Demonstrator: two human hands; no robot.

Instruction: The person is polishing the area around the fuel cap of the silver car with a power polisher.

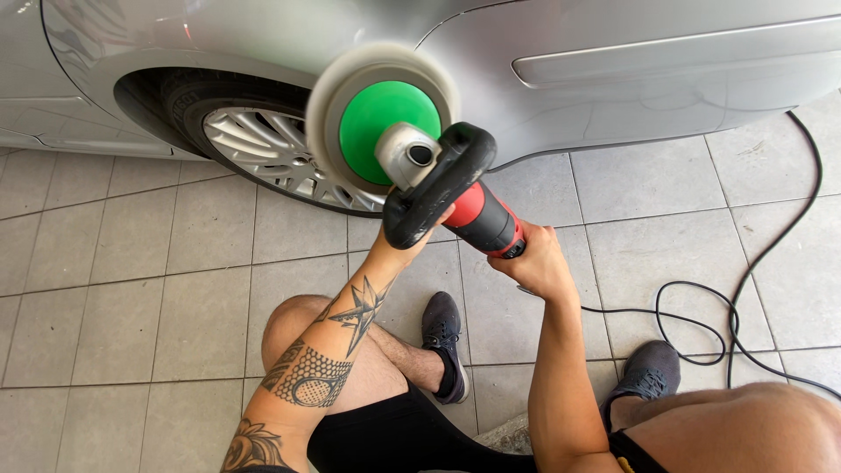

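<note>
Bare forearms [561, 385] steer round foam-padded polisher [412, 144].

A polisher [455, 197] presses its white pad [328, 114] against the silver car [613, 79], just beside the wheel [263, 149]. The left hand [412, 241] grips the black loop handle, the right hand [534, 258] the red body (cord [745, 280] trailing behind).

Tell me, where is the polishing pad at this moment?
In the head view, the pad is upper centre, pressed against the silver car just right of the wheel, on the polisher both hands hold.
</note>
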